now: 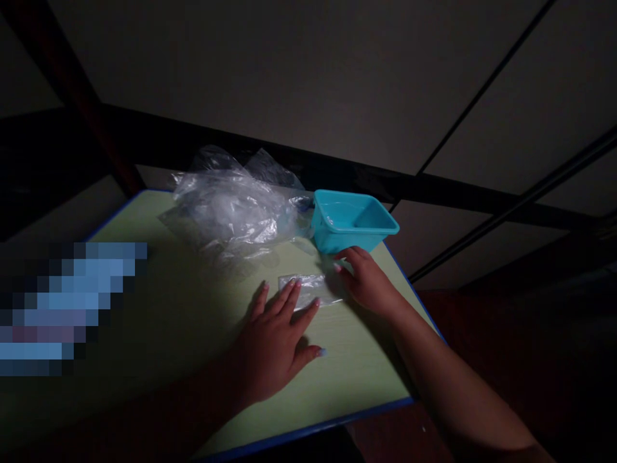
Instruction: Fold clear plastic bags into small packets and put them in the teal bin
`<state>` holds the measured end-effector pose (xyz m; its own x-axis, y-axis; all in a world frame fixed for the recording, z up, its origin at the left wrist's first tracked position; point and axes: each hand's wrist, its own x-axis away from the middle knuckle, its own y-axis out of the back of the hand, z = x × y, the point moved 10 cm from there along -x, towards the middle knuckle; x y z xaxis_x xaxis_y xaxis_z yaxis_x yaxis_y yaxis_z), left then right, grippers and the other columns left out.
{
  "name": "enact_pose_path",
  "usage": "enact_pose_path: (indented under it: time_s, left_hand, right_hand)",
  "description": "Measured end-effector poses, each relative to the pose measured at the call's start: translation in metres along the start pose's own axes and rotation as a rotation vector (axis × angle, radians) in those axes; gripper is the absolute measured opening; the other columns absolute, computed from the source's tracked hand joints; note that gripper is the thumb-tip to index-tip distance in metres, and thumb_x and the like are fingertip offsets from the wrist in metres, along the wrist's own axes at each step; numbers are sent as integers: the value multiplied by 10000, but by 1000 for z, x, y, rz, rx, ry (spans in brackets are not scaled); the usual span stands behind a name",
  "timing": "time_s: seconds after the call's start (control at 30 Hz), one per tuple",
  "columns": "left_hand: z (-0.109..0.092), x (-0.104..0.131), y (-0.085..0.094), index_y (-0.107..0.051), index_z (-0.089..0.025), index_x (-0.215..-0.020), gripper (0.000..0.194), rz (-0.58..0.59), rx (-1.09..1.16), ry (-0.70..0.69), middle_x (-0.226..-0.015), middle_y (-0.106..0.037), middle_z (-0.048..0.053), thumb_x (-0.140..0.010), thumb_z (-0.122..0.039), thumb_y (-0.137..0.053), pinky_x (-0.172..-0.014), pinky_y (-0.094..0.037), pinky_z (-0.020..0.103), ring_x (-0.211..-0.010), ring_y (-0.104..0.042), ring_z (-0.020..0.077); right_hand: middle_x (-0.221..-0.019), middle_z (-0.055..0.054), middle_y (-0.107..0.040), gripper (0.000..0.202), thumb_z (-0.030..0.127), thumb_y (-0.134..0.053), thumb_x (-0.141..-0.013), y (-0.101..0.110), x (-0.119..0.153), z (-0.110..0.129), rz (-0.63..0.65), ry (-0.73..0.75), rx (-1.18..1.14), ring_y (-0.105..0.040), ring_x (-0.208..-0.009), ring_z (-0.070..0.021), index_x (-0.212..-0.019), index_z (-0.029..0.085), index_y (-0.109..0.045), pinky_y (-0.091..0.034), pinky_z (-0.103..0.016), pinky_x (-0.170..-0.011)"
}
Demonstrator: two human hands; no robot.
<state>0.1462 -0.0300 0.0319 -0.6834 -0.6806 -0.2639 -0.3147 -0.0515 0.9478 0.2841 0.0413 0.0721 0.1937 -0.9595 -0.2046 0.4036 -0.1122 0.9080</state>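
A small clear plastic bag (313,297) lies flat on the pale green table. My left hand (277,347) is spread over its left part, with fingertips resting on the plastic and nothing gripped. At the bag's right end, just in front of a teal plastic basket (359,222), is my right hand (369,283). Its fingers are half curled, with a small gap between thumb and forefinger and nothing visible between them. The basket stands upright, and its floor is partly hidden. Left of it sits a loose heap of crumpled clear plastic bags (236,212).
The table (337,360) has a blue edge, and its right corner is close to the basket. Panelled cabinet fronts (270,71) rise behind it. A pixelated bluish patch (72,302) covers the table's left side. The room is dim.
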Motion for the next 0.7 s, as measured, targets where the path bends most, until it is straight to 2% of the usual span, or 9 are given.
enact_pose_path:
  time_s: [0.07, 0.13, 0.2, 0.27, 0.4, 0.53, 0.7]
  left_hand:
    - [0, 1, 2, -484, -278, -1387, 608, -20, -6, 25, -1492, -395, 162, -920, -647, -357, -1102, -207, 627, -1401, -324, 326]
    - [0, 3, 3, -545, -252, -1332, 585, -33, -11, 51, -1459, -443, 171, -920, -633, -378, -1108, -193, 629, -1392, -341, 333]
    - [0, 4, 3, -604, -223, -1258, 561, -40, -14, 73, -1429, -482, 177, -918, -621, -399, -1121, -172, 619, -1389, -344, 334]
    - [0, 5, 4, -633, -208, -1208, 544, -53, -14, 85, -1432, -474, 187, -913, -613, -420, -1132, -161, 606, -1392, -341, 330]
    - [1, 4, 4, -620, -201, -1226, 549, -49, -12, 90, -1463, -418, 215, -903, -610, -446, -1127, -179, 606, -1399, -326, 334]
    - [0, 4, 4, -595, -190, -1267, 593, -33, -26, 92, -1451, -423, 238, -883, -624, -469, -1106, -221, 620, -1388, -334, 365]
    - [1, 5, 6, -606, -199, -1273, 617, -43, -40, 117, -1443, -433, 239, -855, -640, -499, -1085, -262, 624, -1373, -325, 430]
  right_hand:
    - [-1344, -173, -530, 386, 320, -424, -952, -2, 12, 26, 0, 116, -27, -473, -1252, -274, -1286, 150, -516, -369, -469, -1028]
    - [-1533, -144, -327, 515, 344, -334, -985, -21, 25, 45, 122, 175, 7, -279, -1414, -260, -1467, 165, -313, -199, -558, -1126]
    - [-1583, -118, -198, 583, 359, -290, -994, -43, 36, 60, 264, 238, 52, -156, -1460, -231, -1526, 160, -160, -83, -572, -1151]
    - [-1589, -109, -147, 605, 368, -270, -998, -60, 44, 66, 366, 274, 96, -104, -1468, -211, -1536, 143, -106, -40, -555, -1160]
    - [-1585, -115, -92, 631, 369, -269, -998, -73, 42, 58, 434, 213, 168, -77, -1468, -201, -1532, 98, -71, -40, -531, -1166]
    - [-1579, -119, -58, 650, 398, -274, -998, -72, 37, 47, 449, 136, 224, -63, -1467, -212, -1532, 96, -58, -50, -545, -1161]
    - [-1578, -112, 7, 661, 460, -267, -1000, -71, 37, 42, 454, 116, 300, 14, -1461, -249, -1536, 123, -76, -77, -567, -1149]
